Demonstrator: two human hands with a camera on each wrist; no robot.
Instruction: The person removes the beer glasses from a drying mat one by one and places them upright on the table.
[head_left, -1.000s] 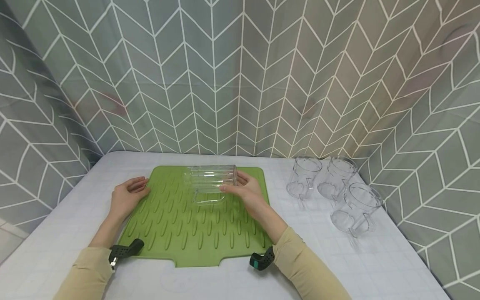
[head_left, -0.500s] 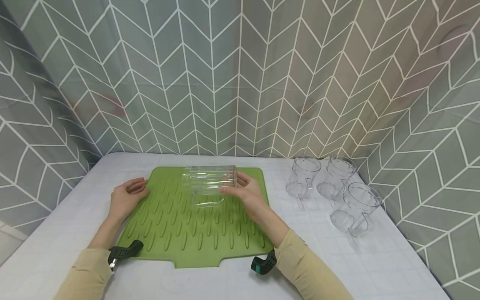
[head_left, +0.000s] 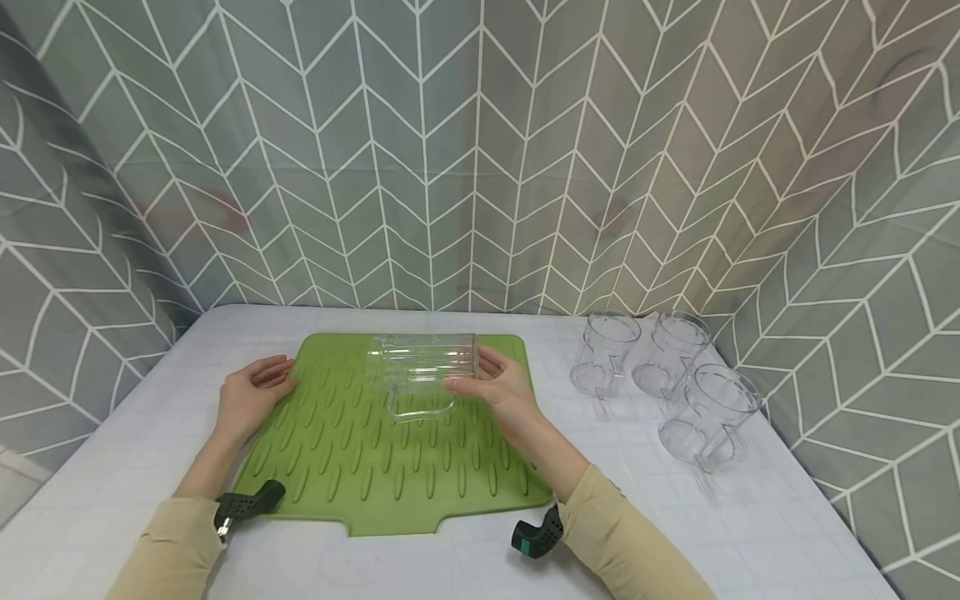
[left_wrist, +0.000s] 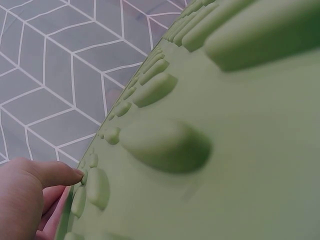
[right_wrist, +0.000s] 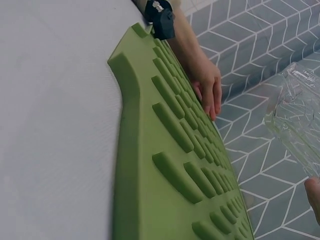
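Observation:
A clear glass mug [head_left: 423,358] lies sideways over the back part of a green ridged drying mat [head_left: 390,471], its handle toward the person. My right hand [head_left: 504,390] grips the mug at its right end, thumb on the near side; the far fingers are partly hidden. In the right wrist view, part of the mug [right_wrist: 297,117] shows above the mat's surface. At the mat's left edge, my left hand [head_left: 253,392] pinches the rim. The left wrist view has its thumb [left_wrist: 60,174] on top and the other fingers at the edge below.
Three more clear glass mugs stand upright on the right: one at the back [head_left: 606,354], one beside it [head_left: 670,357], one nearer the front [head_left: 708,417]. A white cloth [head_left: 622,500] covers the table. Patterned grey curtains [head_left: 450,167] enclose the back and sides.
My right hand and the mug have shifted slightly to the right and toward the person, and the mug's handle sits a little lower. My left hand stays at the mat's edge.

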